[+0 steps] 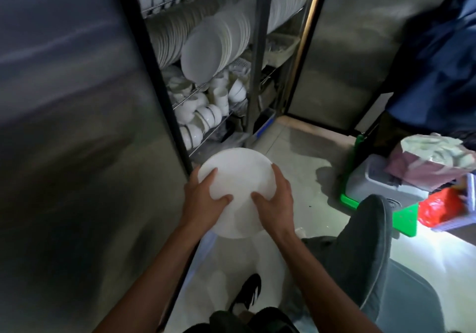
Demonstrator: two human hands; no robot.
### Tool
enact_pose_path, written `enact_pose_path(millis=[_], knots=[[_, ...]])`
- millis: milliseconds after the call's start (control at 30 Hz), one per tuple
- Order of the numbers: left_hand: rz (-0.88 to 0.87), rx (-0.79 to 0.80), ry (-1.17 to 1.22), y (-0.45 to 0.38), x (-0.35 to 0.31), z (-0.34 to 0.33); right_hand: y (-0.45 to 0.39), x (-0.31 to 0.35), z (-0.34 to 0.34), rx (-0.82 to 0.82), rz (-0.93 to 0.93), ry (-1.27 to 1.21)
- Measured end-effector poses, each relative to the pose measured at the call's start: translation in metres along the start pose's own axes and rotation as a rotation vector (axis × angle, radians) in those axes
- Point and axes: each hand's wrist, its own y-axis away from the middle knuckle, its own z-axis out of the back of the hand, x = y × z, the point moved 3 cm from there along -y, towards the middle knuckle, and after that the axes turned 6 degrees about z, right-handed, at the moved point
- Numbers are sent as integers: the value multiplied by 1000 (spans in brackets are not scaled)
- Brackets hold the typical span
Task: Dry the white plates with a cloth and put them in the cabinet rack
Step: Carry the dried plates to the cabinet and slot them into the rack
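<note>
A dim room, lit mostly by a bright white patch of light on the floor, low and to the right of the hands. The floor is pale and tiled, running ahead of the hands. To their left stands a broad, dull steel door panel with blurred reflections. Up and ahead of the hands, a dark metal upright divides an open cabinet. To the right of that stands another steel panel, its near edge trimmed with a warm, brass-coloured strip. Further right, near the floor, sit a green board, a pale grey plastic crate and a red bag.
</note>
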Motion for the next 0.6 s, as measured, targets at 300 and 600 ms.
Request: enact_pose_path(millis=[300,600], knots=[[-38,-6,-5,-86,-56,-24,-100,6,15,-35,13,12],[-54,6,27,-172,-88,-40,-190,10,4,-78,-6,7]])
